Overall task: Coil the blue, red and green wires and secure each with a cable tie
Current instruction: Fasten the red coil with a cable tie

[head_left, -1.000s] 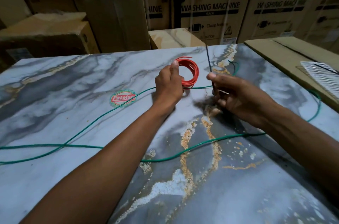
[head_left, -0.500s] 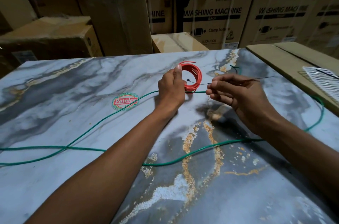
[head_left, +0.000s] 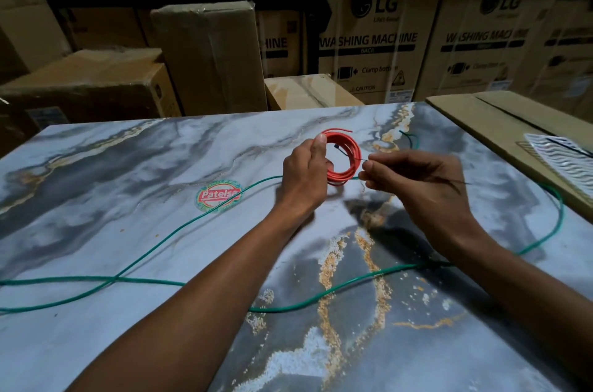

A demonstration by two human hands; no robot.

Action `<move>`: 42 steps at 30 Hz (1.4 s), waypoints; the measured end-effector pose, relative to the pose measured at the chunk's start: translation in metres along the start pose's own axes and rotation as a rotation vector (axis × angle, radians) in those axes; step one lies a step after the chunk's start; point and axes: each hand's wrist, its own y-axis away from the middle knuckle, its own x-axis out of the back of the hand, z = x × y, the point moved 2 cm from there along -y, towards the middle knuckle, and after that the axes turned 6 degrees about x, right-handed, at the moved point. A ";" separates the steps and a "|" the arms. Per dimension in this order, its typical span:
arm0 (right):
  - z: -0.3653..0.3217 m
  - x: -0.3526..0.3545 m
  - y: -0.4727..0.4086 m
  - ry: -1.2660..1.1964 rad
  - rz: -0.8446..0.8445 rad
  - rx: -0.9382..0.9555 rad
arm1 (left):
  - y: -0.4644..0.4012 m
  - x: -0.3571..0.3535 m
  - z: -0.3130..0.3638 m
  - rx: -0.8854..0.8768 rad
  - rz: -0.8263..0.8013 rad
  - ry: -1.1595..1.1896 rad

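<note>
- Two hands work at the far middle of the marbled table (head_left: 96,343), close together on either side of one coil.
- Left hand (head_left: 305,178): your fingers curl round the left side of the red wire coil (head_left: 348,156), thumb laid up along its rim, holding it upright off the table.
- Right hand (head_left: 417,181): your thumb and forefinger pinch the black cable tie (head_left: 361,160) just right of the coil; the other fingers curl under. The tie's thin tail sticks out to the right past your knuckles.
- Cable tie: it passes round the right side of the coil, its small head showing inside the ring.
- Red wire coil: several turns, one loose end poking out at the top.
- Green wire (head_left: 154,258): uncoiled, it lies in long loops across the near and left table, passes under both your forearms and swings round the right edge.
- Round "Patelso" sticker (head_left: 218,196): on the table, left of your left hand, with the green wire crossing it.
- White ribbed tray (head_left: 558,156): far right, on a flat carton.
- Cardboard boxes (head_left: 365,38): stacked beyond the table, several marked LG washing machine.
</note>
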 end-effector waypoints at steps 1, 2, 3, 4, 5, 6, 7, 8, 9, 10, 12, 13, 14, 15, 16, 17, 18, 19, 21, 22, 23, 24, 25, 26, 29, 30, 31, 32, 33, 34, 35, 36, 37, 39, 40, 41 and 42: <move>0.000 0.000 0.000 0.042 -0.003 0.033 | 0.000 0.000 0.000 0.003 -0.005 0.008; 0.001 0.001 0.000 0.078 -0.003 0.060 | -0.001 0.000 -0.001 0.006 -0.006 0.013; 0.002 0.001 0.001 0.104 -0.001 0.079 | -0.002 0.000 -0.002 0.007 -0.006 0.018; 0.003 0.001 0.001 0.126 0.002 0.093 | -0.002 0.000 -0.002 0.004 -0.009 0.022; 0.004 0.001 0.002 0.152 0.002 0.110 | -0.002 0.000 -0.003 -0.001 -0.017 0.024; 0.005 0.001 0.003 0.179 -0.001 0.130 | -0.002 0.000 -0.003 -0.010 -0.026 0.025; 0.006 0.001 0.003 0.201 -0.004 0.150 | -0.002 -0.001 -0.004 -0.020 -0.035 0.022; 0.006 0.002 0.004 0.217 -0.007 0.166 | -0.001 -0.001 -0.003 -0.031 -0.042 0.018; 0.006 0.003 0.003 0.236 -0.013 0.185 | -0.001 -0.001 -0.002 -0.044 -0.047 0.017; 0.006 0.004 0.003 0.264 -0.023 0.205 | 0.000 -0.001 -0.001 -0.061 -0.054 0.018; 0.007 0.005 0.001 0.337 -0.040 0.251 | 0.002 -0.002 0.001 -0.102 -0.063 0.007; 0.008 0.004 0.000 0.373 -0.043 0.272 | 0.003 -0.002 0.002 -0.123 -0.067 -0.006; 0.008 0.004 0.000 0.405 -0.039 0.291 | 0.005 -0.003 0.003 -0.140 -0.073 -0.020; 0.008 0.004 -0.002 0.433 -0.027 0.309 | 0.006 -0.004 0.003 -0.155 -0.081 -0.028; 0.008 0.005 -0.002 0.460 -0.013 0.329 | 0.006 -0.004 0.002 -0.166 -0.090 -0.031; 0.007 0.006 -0.003 0.489 -0.001 0.350 | 0.006 -0.005 0.002 -0.174 -0.099 -0.032; 0.006 0.007 -0.004 0.522 0.005 0.370 | 0.006 -0.005 0.002 -0.180 -0.105 -0.033; 0.005 0.008 -0.004 0.562 0.005 0.390 | 0.006 -0.005 0.002 -0.183 -0.108 -0.032; 0.003 0.008 -0.005 0.650 -0.011 0.426 | 0.006 -0.005 0.002 -0.191 -0.107 -0.027; 0.002 0.008 -0.005 0.687 -0.024 0.442 | 0.007 -0.005 0.003 -0.203 -0.105 -0.029; 0.001 0.007 -0.005 0.715 -0.042 0.461 | 0.007 -0.005 0.004 -0.218 -0.103 -0.035; 0.001 0.007 -0.005 0.733 -0.066 0.479 | 0.008 -0.005 0.004 -0.231 -0.101 -0.045; 0.001 0.005 -0.004 0.742 -0.094 0.492 | 0.008 -0.006 0.004 -0.241 -0.101 -0.057; 0.001 0.004 -0.004 0.741 -0.124 0.497 | 0.009 -0.006 0.004 -0.244 -0.101 -0.066; 0.000 0.000 -0.005 0.753 -0.173 0.487 | 0.009 -0.006 0.004 -0.223 -0.085 -0.079; 0.000 -0.001 -0.005 0.763 -0.177 0.483 | 0.008 -0.005 0.004 -0.210 -0.074 -0.074; 0.000 -0.001 -0.006 0.769 -0.180 0.480 | 0.008 -0.005 0.004 -0.194 -0.062 -0.067; 0.001 0.000 -0.007 0.772 -0.181 0.478 | 0.007 -0.004 0.004 -0.178 -0.055 -0.064; 0.002 0.002 -0.007 0.775 -0.180 0.480 | 0.006 -0.004 0.004 -0.166 -0.059 -0.065; 0.004 0.003 -0.008 0.790 -0.178 0.488 | 0.007 -0.004 0.004 -0.160 -0.072 -0.063; 0.006 0.004 -0.009 0.820 -0.171 0.508 | 0.007 -0.005 0.004 -0.160 -0.089 -0.057; 0.007 0.005 -0.009 0.856 -0.162 0.539 | 0.008 -0.006 0.004 -0.166 -0.107 -0.048; 0.007 0.005 -0.009 0.892 -0.149 0.577 | 0.008 -0.006 0.004 -0.173 -0.126 -0.042; 0.004 0.006 -0.010 0.950 -0.132 0.661 | 0.009 -0.006 0.004 -0.183 -0.164 -0.036; 0.003 0.006 -0.009 0.975 -0.126 0.702 | 0.010 -0.006 0.004 -0.189 -0.188 -0.037; 0.002 0.005 -0.009 0.994 -0.124 0.742 | 0.011 -0.007 0.005 -0.200 -0.212 -0.041; 0.001 0.005 -0.009 1.009 -0.128 0.778 | 0.013 -0.008 0.005 -0.216 -0.236 -0.049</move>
